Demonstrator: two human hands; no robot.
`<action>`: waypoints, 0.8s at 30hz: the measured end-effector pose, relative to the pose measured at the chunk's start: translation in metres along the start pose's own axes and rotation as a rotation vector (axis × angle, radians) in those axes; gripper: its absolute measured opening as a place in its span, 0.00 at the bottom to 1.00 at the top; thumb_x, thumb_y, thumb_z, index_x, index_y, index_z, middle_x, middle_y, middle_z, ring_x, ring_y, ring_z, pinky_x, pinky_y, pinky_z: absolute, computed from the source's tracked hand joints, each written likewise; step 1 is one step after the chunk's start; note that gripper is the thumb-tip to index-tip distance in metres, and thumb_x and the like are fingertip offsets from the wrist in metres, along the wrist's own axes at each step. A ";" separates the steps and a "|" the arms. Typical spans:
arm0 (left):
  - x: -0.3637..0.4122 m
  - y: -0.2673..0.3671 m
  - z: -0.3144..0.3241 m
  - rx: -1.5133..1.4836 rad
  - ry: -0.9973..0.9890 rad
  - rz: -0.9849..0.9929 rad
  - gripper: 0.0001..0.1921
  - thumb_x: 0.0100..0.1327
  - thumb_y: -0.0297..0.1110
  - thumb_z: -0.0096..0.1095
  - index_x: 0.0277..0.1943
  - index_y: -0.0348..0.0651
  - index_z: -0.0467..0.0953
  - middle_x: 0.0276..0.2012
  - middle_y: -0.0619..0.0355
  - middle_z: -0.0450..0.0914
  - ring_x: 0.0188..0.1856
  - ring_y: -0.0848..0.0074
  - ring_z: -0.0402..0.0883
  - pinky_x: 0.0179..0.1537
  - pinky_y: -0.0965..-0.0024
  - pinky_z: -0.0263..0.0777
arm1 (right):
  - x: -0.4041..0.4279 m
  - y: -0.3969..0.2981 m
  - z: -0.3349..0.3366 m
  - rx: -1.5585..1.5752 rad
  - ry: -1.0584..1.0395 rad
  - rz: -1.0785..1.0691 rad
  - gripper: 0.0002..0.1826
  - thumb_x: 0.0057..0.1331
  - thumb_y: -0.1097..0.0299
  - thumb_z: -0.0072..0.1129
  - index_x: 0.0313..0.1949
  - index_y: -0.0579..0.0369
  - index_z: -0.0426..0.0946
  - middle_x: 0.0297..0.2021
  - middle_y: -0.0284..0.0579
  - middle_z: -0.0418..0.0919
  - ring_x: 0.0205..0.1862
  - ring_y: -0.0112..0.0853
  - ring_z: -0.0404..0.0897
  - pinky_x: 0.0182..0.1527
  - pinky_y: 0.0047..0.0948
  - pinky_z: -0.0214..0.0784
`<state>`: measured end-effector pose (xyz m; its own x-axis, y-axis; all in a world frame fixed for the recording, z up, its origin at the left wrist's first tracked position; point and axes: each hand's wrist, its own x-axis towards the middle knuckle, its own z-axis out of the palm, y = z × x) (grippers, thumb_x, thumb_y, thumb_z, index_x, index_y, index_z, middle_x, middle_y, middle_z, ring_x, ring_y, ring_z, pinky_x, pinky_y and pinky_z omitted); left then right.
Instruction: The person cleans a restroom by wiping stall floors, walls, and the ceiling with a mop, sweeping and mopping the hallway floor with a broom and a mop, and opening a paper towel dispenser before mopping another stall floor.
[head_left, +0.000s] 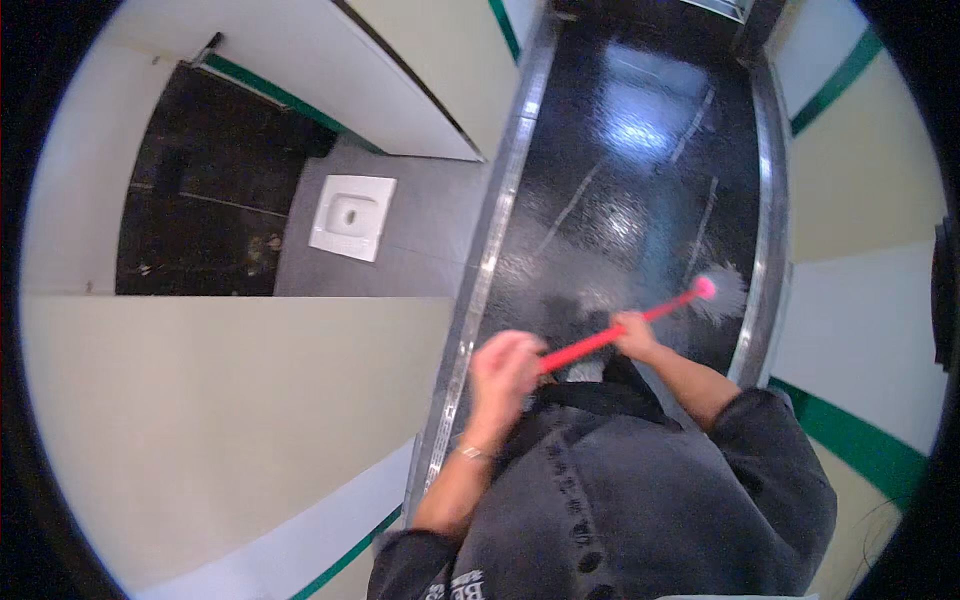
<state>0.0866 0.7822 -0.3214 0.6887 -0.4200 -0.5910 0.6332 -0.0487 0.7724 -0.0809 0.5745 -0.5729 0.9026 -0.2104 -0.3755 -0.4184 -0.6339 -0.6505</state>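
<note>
A long-handled mop (585, 350) with a red handle crosses in front of me, slanting up to the right. My left hand (510, 362), slightly blurred, is curled around its upper end. Lower on the handle, my right hand (636, 336) grips it. A pink socket (703, 287) joins the handle to a whitish, blurred mop head (725, 292), which is at the dark wet floor (622, 217) near the right-hand edging. Whether the head is pressed to the floor I cannot tell.
Metal-looking edging strips (501, 217) run along both sides of the narrow passage. To the left, behind cream partitions (247, 375), a white squat toilet (346, 232) is set in grey floor. A wall with a green stripe (862, 427) stands close on the right.
</note>
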 end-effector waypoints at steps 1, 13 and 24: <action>-0.013 0.023 -0.020 0.037 0.092 0.035 0.06 0.63 0.31 0.55 0.34 0.38 0.75 0.19 0.67 0.69 0.17 0.88 0.62 0.16 0.82 0.52 | 0.021 -0.030 0.014 0.078 0.039 -0.135 0.10 0.50 0.61 0.55 0.20 0.52 0.69 0.24 0.49 0.74 0.33 0.51 0.73 0.35 0.47 0.64; -0.066 0.018 -0.110 0.089 0.347 0.578 0.07 0.64 0.25 0.51 0.29 0.35 0.68 0.16 0.60 0.68 0.16 0.84 0.63 0.19 0.79 0.60 | 0.167 -0.192 0.104 0.144 -0.202 -0.442 0.08 0.52 0.67 0.58 0.29 0.54 0.72 0.35 0.47 0.72 0.46 0.45 0.70 0.48 0.42 0.65; -0.116 0.092 -0.116 0.353 0.559 0.301 0.09 0.64 0.27 0.51 0.27 0.41 0.67 0.15 0.65 0.65 0.14 0.86 0.61 0.16 0.80 0.57 | 0.123 -0.267 0.136 0.241 -0.232 -0.497 0.09 0.54 0.61 0.57 0.30 0.51 0.75 0.34 0.46 0.74 0.46 0.46 0.70 0.50 0.44 0.66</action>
<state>0.1064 0.9313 -0.2087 0.9525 0.0605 -0.2985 0.3012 -0.3336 0.8933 0.1284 0.8197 -0.5352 0.9618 0.2532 -0.1045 0.0128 -0.4227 -0.9062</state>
